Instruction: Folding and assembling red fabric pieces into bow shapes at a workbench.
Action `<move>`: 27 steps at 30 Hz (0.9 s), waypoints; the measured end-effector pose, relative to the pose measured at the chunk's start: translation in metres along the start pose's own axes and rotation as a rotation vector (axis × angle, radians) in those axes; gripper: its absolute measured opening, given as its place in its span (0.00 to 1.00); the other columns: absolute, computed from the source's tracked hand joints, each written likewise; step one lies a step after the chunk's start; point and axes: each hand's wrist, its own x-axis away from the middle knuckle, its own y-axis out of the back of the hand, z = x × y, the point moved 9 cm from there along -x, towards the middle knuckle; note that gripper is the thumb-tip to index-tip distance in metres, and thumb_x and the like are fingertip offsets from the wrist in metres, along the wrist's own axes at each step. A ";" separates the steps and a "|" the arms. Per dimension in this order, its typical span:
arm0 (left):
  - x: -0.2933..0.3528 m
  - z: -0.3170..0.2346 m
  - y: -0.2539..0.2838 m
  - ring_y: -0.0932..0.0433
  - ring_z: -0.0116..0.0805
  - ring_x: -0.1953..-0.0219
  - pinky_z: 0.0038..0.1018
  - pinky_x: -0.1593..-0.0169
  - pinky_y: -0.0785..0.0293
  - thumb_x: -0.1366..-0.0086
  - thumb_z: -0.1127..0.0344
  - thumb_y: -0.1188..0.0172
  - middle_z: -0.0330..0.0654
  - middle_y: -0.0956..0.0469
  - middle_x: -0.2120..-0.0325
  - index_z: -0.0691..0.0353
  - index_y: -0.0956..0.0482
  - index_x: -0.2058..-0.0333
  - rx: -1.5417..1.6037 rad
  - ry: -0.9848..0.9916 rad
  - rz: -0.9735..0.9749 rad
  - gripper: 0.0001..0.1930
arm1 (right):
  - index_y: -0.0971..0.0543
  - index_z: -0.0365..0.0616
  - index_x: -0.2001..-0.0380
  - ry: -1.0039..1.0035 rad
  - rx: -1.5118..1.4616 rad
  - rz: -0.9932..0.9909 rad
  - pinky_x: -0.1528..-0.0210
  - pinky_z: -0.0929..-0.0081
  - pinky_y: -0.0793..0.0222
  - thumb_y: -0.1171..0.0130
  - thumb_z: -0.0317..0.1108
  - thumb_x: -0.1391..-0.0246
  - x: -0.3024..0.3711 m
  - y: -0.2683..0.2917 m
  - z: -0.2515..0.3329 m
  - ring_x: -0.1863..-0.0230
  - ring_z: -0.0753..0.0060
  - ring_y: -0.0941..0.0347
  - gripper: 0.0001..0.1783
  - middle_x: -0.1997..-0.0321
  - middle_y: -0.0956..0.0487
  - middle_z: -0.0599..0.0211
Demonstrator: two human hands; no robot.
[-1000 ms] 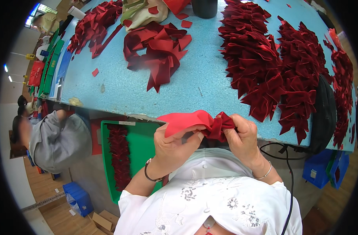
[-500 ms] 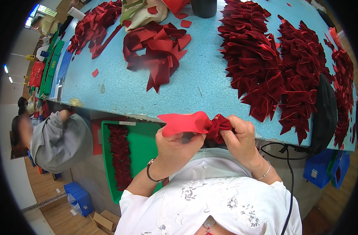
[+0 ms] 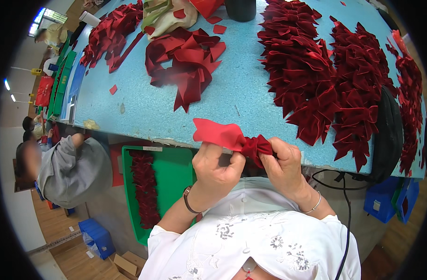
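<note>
Between my hands, just off the table's near edge, is a dark red velvet ribbon bow [image 3: 257, 147] with a lighter red tail [image 3: 218, 133] spreading to the left. My right hand [image 3: 284, 164] pinches the bow's right loop between thumb and fingers. My left hand [image 3: 218, 169] is closed under the tail, fingers curled and thumb close to the knot. What lies inside the left fingers is partly hidden. Past my hands, loose red ribbon strips [image 3: 190, 70] lie in a tangle on the blue table [image 3: 143, 107].
Rows of finished-looking red bows [image 3: 300, 70] cover the table's right side, beside a black pouch [image 3: 388, 135]. A green tray [image 3: 174, 172] holding bows stands at my left. A person in grey [image 3: 78, 168] sits farther left. A black cable [image 3: 346, 210] hangs at my right.
The ribbon's light tail has swung up and flattened out. My left hand has turned and dropped slightly below it, while the bow has shifted a little left with my right hand still pinching it.
</note>
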 end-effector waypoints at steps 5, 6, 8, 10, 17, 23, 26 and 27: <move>0.002 0.024 -0.011 0.27 0.25 0.70 0.17 0.68 0.31 0.52 0.86 0.47 0.42 0.25 0.68 0.70 0.25 0.67 0.470 0.289 0.031 0.12 | 0.32 0.37 0.79 0.044 0.050 0.004 0.83 0.70 0.42 0.44 0.19 0.59 0.000 -0.001 0.003 0.85 0.61 0.37 0.06 0.85 0.33 0.58; 0.002 0.021 -0.011 0.26 0.26 0.69 0.18 0.67 0.30 0.52 0.85 0.46 0.43 0.25 0.67 0.70 0.25 0.67 0.511 0.226 0.017 0.11 | 0.32 0.37 0.79 0.073 0.059 -0.005 0.83 0.69 0.42 0.44 0.19 0.59 0.000 -0.001 0.006 0.85 0.60 0.36 0.07 0.85 0.33 0.58; 0.001 0.015 -0.011 0.24 0.29 0.66 0.21 0.65 0.28 0.51 0.85 0.45 0.45 0.24 0.66 0.70 0.25 0.67 0.594 0.101 -0.008 0.10 | 0.31 0.37 0.78 0.129 0.081 -0.025 0.83 0.68 0.41 0.43 0.19 0.60 0.000 0.001 0.010 0.84 0.58 0.35 0.07 0.84 0.33 0.58; -0.001 0.008 -0.009 0.24 0.31 0.65 0.22 0.64 0.28 0.50 0.85 0.45 0.45 0.24 0.66 0.70 0.25 0.67 0.500 0.026 0.012 0.11 | 0.31 0.38 0.78 0.138 0.089 -0.023 0.83 0.68 0.41 0.43 0.19 0.60 0.001 0.002 0.010 0.84 0.58 0.35 0.07 0.84 0.33 0.59; 0.002 0.004 -0.008 0.24 0.36 0.61 0.27 0.59 0.28 0.48 0.86 0.47 0.47 0.24 0.64 0.70 0.27 0.61 0.226 0.002 0.016 0.14 | 0.31 0.38 0.77 0.204 0.155 -0.048 0.83 0.68 0.41 0.43 0.19 0.60 0.003 0.004 0.018 0.84 0.59 0.35 0.07 0.84 0.34 0.60; -0.001 -0.008 -0.005 0.24 0.43 0.66 0.29 0.62 0.27 0.47 0.83 0.44 0.49 0.25 0.63 0.70 0.28 0.58 0.214 -0.146 -0.048 0.16 | 0.29 0.38 0.77 0.250 0.184 -0.090 0.83 0.73 0.42 0.43 0.19 0.58 0.002 0.007 0.026 0.85 0.64 0.36 0.06 0.83 0.31 0.62; -0.006 -0.009 -0.006 0.24 0.41 0.65 0.29 0.61 0.27 0.45 0.82 0.45 0.49 0.25 0.62 0.71 0.28 0.58 0.281 -0.129 -0.008 0.14 | 0.30 0.38 0.77 0.209 0.142 -0.083 0.83 0.72 0.42 0.44 0.19 0.58 -0.001 0.006 0.021 0.85 0.63 0.35 0.06 0.84 0.32 0.61; -0.007 -0.013 -0.008 0.24 0.40 0.64 0.28 0.60 0.27 0.44 0.82 0.46 0.49 0.25 0.61 0.71 0.27 0.59 0.256 -0.159 0.043 0.12 | 0.30 0.37 0.77 0.176 0.107 -0.074 0.83 0.70 0.41 0.44 0.19 0.58 -0.001 0.005 0.017 0.85 0.61 0.35 0.06 0.84 0.33 0.61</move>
